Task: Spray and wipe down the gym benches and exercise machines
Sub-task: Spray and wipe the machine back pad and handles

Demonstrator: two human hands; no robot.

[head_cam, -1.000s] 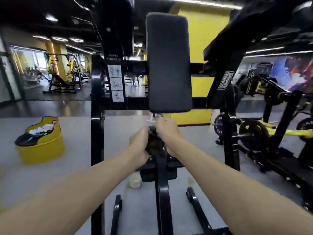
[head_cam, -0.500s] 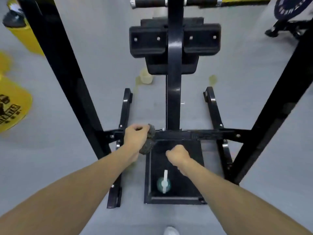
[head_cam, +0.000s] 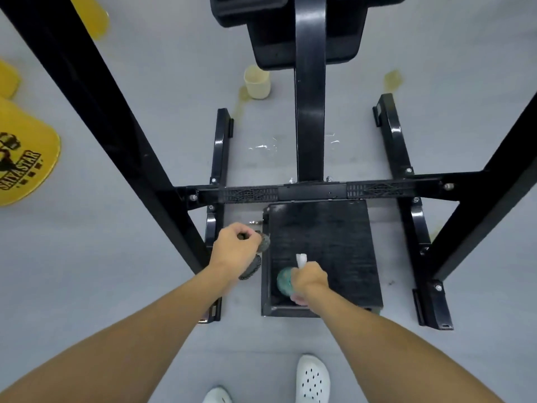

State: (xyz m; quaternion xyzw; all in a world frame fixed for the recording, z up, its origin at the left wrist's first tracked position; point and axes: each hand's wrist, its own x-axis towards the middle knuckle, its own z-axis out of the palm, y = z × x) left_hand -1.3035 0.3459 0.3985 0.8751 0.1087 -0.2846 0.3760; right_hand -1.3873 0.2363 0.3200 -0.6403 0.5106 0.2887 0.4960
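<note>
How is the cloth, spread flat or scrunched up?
Scrunched up: the left hand grips the dark cloth in a wad, ends poking out.

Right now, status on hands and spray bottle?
Left hand grips dark cloth. Right hand grips spray bottle over black footplate. Crossbar beyond, not in the way.

left hand (head_cam: 236,245) fisted, right hand (head_cam: 309,279) gripping (both low)

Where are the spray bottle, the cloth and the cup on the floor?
spray bottle (head_cam: 284,282): head view, on its round green body.
cloth (head_cam: 263,242): head view, on the dark fold at its upper end.
cup (head_cam: 257,85): head view, on its pale side wall.
</note>
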